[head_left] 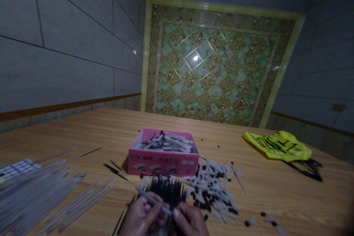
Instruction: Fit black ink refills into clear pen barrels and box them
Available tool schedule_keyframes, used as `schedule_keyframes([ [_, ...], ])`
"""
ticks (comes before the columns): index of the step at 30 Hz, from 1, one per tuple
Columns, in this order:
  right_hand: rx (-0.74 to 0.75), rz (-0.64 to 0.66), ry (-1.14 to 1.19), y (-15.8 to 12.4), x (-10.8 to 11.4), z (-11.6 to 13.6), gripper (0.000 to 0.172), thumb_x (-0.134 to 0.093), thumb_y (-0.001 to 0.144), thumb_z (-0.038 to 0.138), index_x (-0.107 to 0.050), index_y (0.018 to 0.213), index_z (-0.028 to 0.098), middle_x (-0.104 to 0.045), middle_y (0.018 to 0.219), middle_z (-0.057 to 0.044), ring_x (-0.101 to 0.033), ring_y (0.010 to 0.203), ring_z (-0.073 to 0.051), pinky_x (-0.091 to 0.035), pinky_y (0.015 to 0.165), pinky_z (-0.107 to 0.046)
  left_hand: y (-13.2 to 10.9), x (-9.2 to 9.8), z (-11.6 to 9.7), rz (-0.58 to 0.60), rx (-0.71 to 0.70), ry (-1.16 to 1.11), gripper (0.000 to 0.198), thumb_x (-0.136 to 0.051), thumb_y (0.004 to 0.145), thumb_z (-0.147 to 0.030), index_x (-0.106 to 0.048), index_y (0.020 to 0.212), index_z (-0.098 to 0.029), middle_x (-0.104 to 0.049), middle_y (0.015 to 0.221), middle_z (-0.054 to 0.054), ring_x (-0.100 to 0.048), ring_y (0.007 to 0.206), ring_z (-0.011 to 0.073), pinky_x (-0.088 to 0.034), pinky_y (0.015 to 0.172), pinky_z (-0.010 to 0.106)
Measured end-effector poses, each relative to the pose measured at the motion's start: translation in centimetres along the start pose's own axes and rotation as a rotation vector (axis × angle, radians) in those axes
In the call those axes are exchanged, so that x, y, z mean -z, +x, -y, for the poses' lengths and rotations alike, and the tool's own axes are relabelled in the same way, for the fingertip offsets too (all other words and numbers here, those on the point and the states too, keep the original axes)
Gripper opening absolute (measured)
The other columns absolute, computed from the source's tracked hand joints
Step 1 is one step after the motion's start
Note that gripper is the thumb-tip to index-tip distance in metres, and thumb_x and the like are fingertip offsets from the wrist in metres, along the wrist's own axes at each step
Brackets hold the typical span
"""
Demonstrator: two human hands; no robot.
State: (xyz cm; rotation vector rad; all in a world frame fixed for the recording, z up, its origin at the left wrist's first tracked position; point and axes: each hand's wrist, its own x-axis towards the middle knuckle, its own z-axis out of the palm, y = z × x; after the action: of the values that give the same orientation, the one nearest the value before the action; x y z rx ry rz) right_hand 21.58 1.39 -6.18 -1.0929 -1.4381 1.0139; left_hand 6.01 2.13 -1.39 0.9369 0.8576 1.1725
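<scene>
My left hand (142, 215) is closed round a slim grey pen-like tube (151, 198), tilted with its lower end toward my right hand (190, 219). The thumb and fingers of my right hand are pinched at that lower end; whatever small piece they grip is hidden. Behind and between my hands lies a dense bundle of thin black sticks with pointed ends (166, 190). A pink cardboard box (163, 164) stands just beyond them, filled with whitish pen-like tubes with dark parts (171, 142).
Right of the box spreads a pile of short translucent tubes and black caps (212, 188). Long clear thin tubes (41, 195) cover the left of the wooden table (110, 129), near a checked cloth or paper (19, 169). A yellow bag (279, 146) lies at the right.
</scene>
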Motion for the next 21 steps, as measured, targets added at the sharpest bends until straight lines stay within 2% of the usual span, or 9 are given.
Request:
schedule_keyframes([
  [2,-0.124,0.028,0.142,0.0,-0.2,0.0,0.055,-0.05,0.069,0.073,-0.036,0.056,0.021,-0.034,0.044,0.007,-0.028,0.039,-0.007,-0.019,0.039,-0.019,0.0,0.0,0.0,0.021,-0.018,0.009,0.037,-0.078,0.057,-0.042,-0.057,0.071,-0.015,-0.072,0.064,0.006,-0.061,0.054,0.013,-0.046,0.052,0.024],
  [4,-0.156,0.046,0.153,0.1,0.0,0.8,0.056,-0.048,0.069,0.074,-0.036,0.057,0.021,-0.034,0.044,0.008,-0.029,0.038,-0.007,-0.021,0.04,-0.02,0.0,-0.1,-0.1,0.017,-0.014,0.001,0.037,-0.078,0.057,-0.042,-0.057,0.073,-0.015,-0.072,0.067,0.006,-0.06,0.055,0.013,-0.046,0.052,0.024],
  [6,-0.049,0.015,-0.019,0.4,0.8,2.3,0.053,-0.044,0.076,0.07,-0.039,0.057,0.02,-0.039,0.047,0.005,-0.037,0.043,-0.009,-0.026,0.044,-0.021,-0.2,-0.2,-0.2,-0.022,0.011,-0.013,0.039,-0.076,0.059,-0.043,-0.057,0.08,-0.016,-0.07,0.067,0.005,-0.058,0.054,0.0124,-0.043,0.049,0.023],
  [8,0.115,-0.072,-0.32,0.8,2.3,4.1,0.047,-0.039,0.086,0.057,-0.047,0.06,0.018,-0.049,0.057,0.0,-0.047,0.057,-0.014,-0.031,0.052,-0.022,-0.3,-0.3,-0.4,-0.064,0.025,-0.04,0.04,-0.074,0.062,-0.044,-0.058,0.087,-0.017,-0.066,0.062,0.001,-0.054,0.052,0.0106,-0.04,0.046,0.02],
  [10,0.158,-0.15,-0.615,1.3,4.2,5.7,0.035,-0.04,0.09,0.042,-0.053,0.068,0.018,-0.058,0.065,-0.002,-0.052,0.062,-0.016,-0.033,0.058,-0.024,-0.4,-0.3,-0.5,-0.072,0.019,-0.08,0.039,-0.071,0.065,-0.044,-0.059,0.09,-0.016,-0.059,0.056,-0.003,-0.049,0.05,0.0088,-0.037,0.045,0.019],
  [14,0.094,-0.171,-1.072,2.3,7.7,6.4,0.01,-0.052,0.079,0.021,-0.061,0.075,0.021,-0.065,0.078,-0.004,-0.059,0.071,-0.019,-0.032,0.06,-0.025,-0.3,0.0,-0.5,-0.044,0.033,-0.111,0.041,-0.067,0.067,-0.047,-0.062,0.09,-0.014,-0.05,0.051,-0.005,-0.041,0.044,0.008,-0.032,0.041,0.02],
  [18,-0.062,-0.104,-1.301,2.4,9.4,5.2,0.01,-0.057,0.071,0.016,-0.066,0.072,0.022,-0.069,0.077,-0.006,-0.062,0.075,-0.023,-0.031,0.059,-0.027,0.0,0.4,-0.3,-0.048,0.035,-0.075,0.048,-0.067,0.063,-0.053,-0.063,0.09,-0.013,-0.045,0.049,-0.006,-0.035,0.04,0.0065,-0.026,0.037,0.019],
  [21,-0.089,-0.09,-1.346,2.3,9.5,4.6,0.012,-0.057,0.071,0.017,-0.067,0.075,0.022,-0.07,0.078,-0.007,-0.064,0.077,-0.024,-0.032,0.059,-0.028,0.4,0.6,-0.1,-0.059,0.059,-0.054,0.057,-0.068,0.059,-0.057,-0.064,0.094,-0.013,-0.044,0.05,-0.007,-0.032,0.038,0.0051,-0.022,0.036,0.019],
])
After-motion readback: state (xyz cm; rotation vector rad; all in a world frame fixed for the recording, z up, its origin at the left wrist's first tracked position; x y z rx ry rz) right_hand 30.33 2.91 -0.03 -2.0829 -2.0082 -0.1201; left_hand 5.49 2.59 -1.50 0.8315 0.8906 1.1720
